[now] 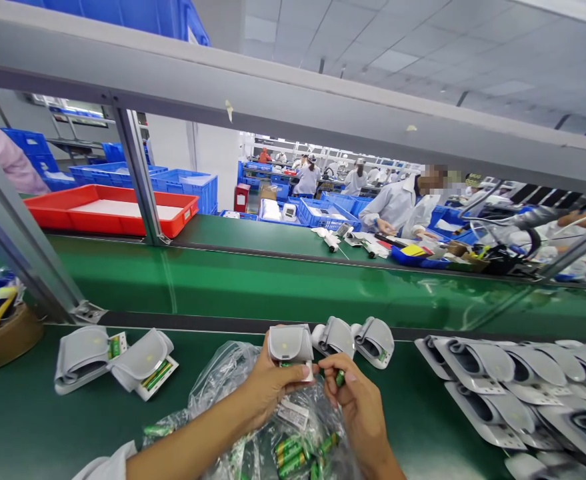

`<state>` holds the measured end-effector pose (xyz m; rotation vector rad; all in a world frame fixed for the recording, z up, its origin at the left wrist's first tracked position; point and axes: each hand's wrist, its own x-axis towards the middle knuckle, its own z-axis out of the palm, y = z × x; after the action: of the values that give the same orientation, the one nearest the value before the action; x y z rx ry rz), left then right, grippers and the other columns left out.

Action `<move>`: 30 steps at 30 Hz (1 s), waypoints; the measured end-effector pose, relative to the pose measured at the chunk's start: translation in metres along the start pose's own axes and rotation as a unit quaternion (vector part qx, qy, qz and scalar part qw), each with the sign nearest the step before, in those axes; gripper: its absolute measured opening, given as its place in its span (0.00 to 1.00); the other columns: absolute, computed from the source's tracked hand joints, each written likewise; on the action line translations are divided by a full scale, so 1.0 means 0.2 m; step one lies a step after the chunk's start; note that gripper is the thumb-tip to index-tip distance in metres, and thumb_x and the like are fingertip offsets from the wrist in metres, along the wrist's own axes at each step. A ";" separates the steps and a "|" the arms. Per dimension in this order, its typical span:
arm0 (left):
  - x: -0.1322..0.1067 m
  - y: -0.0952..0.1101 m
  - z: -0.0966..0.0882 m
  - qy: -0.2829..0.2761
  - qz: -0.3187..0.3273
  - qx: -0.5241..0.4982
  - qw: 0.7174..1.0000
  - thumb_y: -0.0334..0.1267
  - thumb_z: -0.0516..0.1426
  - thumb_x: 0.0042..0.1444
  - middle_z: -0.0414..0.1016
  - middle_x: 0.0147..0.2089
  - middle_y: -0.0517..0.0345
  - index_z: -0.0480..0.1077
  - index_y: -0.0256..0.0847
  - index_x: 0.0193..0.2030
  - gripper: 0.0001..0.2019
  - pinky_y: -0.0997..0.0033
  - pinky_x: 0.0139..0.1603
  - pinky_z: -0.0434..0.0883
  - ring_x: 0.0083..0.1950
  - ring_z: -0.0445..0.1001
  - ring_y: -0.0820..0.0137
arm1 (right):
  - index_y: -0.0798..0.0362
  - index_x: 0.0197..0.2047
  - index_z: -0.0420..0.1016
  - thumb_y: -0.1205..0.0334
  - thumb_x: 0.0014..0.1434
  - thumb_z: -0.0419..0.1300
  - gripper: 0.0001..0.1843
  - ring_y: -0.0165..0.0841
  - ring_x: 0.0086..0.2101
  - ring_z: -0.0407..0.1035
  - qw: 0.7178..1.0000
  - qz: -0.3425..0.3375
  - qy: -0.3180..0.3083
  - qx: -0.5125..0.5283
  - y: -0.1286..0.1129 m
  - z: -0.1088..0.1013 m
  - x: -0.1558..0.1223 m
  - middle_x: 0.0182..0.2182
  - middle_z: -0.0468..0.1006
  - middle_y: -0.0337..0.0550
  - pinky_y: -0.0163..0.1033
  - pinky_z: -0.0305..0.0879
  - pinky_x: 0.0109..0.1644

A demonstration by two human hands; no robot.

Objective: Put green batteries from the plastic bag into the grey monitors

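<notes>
A grey cuff unit [287,343] is gripped by the left hand [273,385], its long axis lying crosswise above the fingers. A green battery [340,378] is pinched by the right hand [353,413], just beside the cuff, above a clear plastic bag of batteries [220,380] on the green desk [73,427].

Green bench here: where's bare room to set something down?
Bare green surface lies below the grey cuffs at left, beside the clear plastic bag of green batteries. Another strip runs between the right hand and the overlapping grey cuffs at right. It is crowded at the left hand and among those cuffs.
</notes>
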<state>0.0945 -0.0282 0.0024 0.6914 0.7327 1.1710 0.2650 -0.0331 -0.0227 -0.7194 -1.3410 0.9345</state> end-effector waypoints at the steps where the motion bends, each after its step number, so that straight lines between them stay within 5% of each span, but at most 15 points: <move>1: 0.00 0.01 0.00 0.002 0.001 -0.008 1.000 0.36 0.74 0.44 0.79 0.47 0.54 0.58 0.43 0.60 0.40 0.61 0.49 0.80 0.45 0.81 0.64 | 0.53 0.44 0.82 0.48 0.73 0.52 0.21 0.29 0.24 0.62 1.000 -0.006 0.006 -0.021 0.00 0.00 0.00 0.32 0.71 0.45 0.34 0.61 0.24; 6: 0.00 0.03 0.02 -0.013 0.020 -0.059 0.998 0.38 0.65 0.53 0.78 0.54 0.47 0.56 0.44 0.61 0.31 0.50 0.55 0.79 0.53 0.81 0.57 | 0.52 0.42 0.82 0.53 0.69 0.61 0.13 0.29 0.25 0.66 0.961 -0.089 -0.003 -0.261 -0.02 0.04 0.00 0.30 0.75 0.43 0.33 0.61 0.28; 8: 0.01 0.02 0.02 -0.010 0.035 -0.059 0.998 0.35 0.63 0.51 0.76 0.58 0.44 0.53 0.45 0.64 0.35 0.47 0.57 0.77 0.55 0.80 0.55 | 0.53 0.43 0.82 0.50 0.68 0.62 0.15 0.32 0.30 0.69 0.959 -0.047 0.003 -0.278 0.00 0.05 -0.01 0.32 0.77 0.45 0.34 0.64 0.32; 12: 0.02 -0.01 -0.02 -0.025 0.133 0.091 0.987 0.38 0.60 0.62 0.60 0.75 0.45 0.50 0.50 0.71 0.34 0.49 0.72 0.66 0.70 0.69 0.57 | 0.55 0.49 0.76 0.28 0.54 0.65 0.37 0.29 0.23 0.61 0.970 0.217 0.061 -0.093 0.05 0.05 0.01 0.36 0.78 0.48 0.35 0.55 0.22; 15: 0.00 -0.03 -0.05 -0.065 0.226 0.288 0.928 0.43 0.49 0.74 0.56 0.78 0.47 0.55 0.49 0.73 0.23 0.56 0.79 0.53 0.76 0.59 0.62 | 0.54 0.38 0.70 0.28 0.43 0.72 0.38 0.22 0.18 0.46 0.936 0.343 0.037 0.068 0.05 0.06 0.03 0.23 0.68 0.35 0.31 0.40 0.20; 18: -0.04 -0.03 -0.06 -0.096 0.271 0.406 0.868 0.40 0.42 0.75 0.51 0.79 0.44 0.61 0.45 0.71 0.22 0.56 0.80 0.50 0.79 0.55 0.62 | 0.53 0.32 0.66 0.40 0.41 0.78 0.32 0.20 0.18 0.41 0.918 0.367 0.013 0.148 0.01 0.09 0.04 0.16 0.54 0.26 0.30 0.37 0.22; 24: -0.06 -0.02 -0.07 -0.136 0.333 0.450 0.817 0.30 0.41 0.72 0.42 0.82 0.45 0.64 0.46 0.69 0.24 0.54 0.79 0.52 0.81 0.49 0.60 | 0.54 0.31 0.67 0.54 0.36 0.79 0.28 0.19 0.21 0.39 0.915 0.359 0.045 0.181 -0.03 0.11 0.05 0.20 0.55 0.27 0.30 0.37 0.22; 27: -0.06 -0.03 -0.07 -0.132 0.323 0.431 0.832 0.32 0.42 0.72 0.56 0.76 0.42 0.67 0.46 0.65 0.21 0.55 0.76 0.56 0.77 0.58 0.59 | 0.54 0.32 0.68 0.53 0.40 0.76 0.24 0.19 0.20 0.40 0.934 0.340 0.016 0.108 -0.01 0.11 0.04 0.21 0.56 0.27 0.31 0.37 0.22; 30: -0.04 -0.05 -0.06 -0.064 0.256 0.351 0.898 0.39 0.47 0.74 0.64 0.71 0.43 0.64 0.46 0.65 0.17 0.57 0.74 0.59 0.71 0.66 0.59 | 0.55 0.38 0.71 0.49 0.49 0.70 0.22 0.22 0.19 0.45 0.956 0.288 -0.034 -0.038 0.02 0.09 0.03 0.21 0.60 0.29 0.33 0.42 0.22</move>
<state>0.0892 -0.0363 -0.0106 1.6319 0.8958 1.3090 0.2466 -0.0275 -0.0211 -1.1825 -1.2492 1.3821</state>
